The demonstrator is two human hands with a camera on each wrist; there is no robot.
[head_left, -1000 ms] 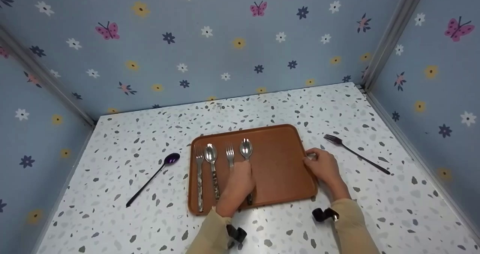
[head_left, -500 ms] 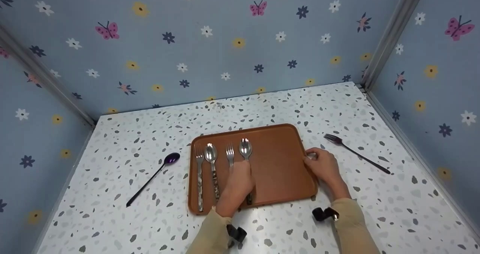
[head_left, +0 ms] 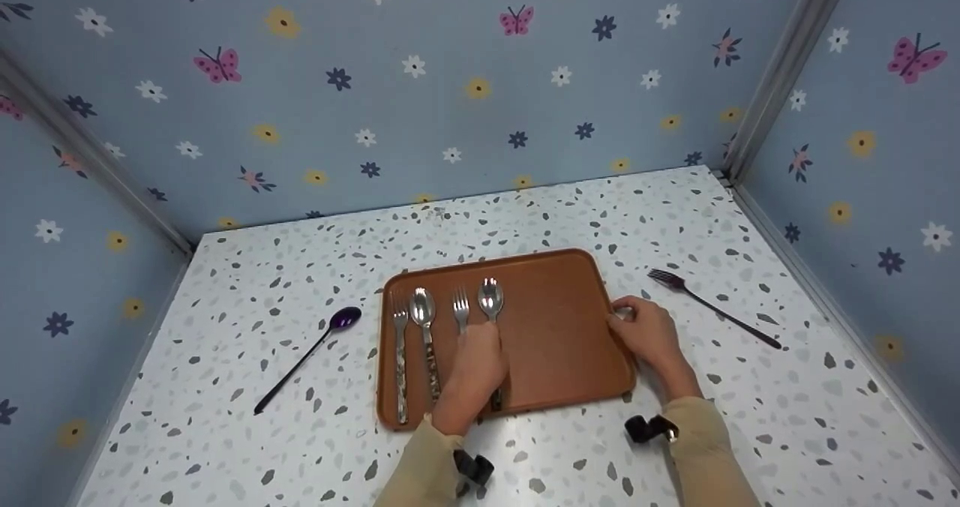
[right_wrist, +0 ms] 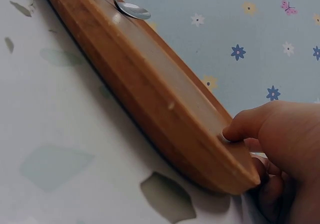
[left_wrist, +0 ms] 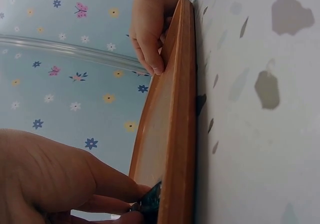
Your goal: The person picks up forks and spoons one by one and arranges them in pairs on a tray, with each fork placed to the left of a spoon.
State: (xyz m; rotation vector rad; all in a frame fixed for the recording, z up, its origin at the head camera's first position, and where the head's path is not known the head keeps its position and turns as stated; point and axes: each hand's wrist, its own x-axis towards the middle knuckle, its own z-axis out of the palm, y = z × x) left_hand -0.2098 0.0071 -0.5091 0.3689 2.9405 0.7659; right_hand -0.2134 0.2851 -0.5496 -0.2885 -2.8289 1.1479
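A brown tray (head_left: 555,342) lies on the speckled table, cutlery lined up on its left half. My left hand (head_left: 476,368) is over it, pinching the dark handle of a spoon (head_left: 490,297); the left wrist view shows fingertips on that dark green handle (left_wrist: 151,201). Just left of this spoon lies a fork (head_left: 460,310), its handle hidden by the hand. Further left are another spoon (head_left: 422,308) and another fork (head_left: 400,357) with patterned handles. My right hand (head_left: 649,334) grips the tray's right edge, thumb over the rim.
On the table left of the tray lies a purple spoon (head_left: 345,318) with a long dark handle. A dark fork (head_left: 712,306) lies to the right, beyond my right hand. Flower-patterned walls (head_left: 420,117) close off the back and both sides.
The spoon in my left hand has shifted very slightly left, towards the fork beside it. My right hand keeps its hold on the tray's edge.
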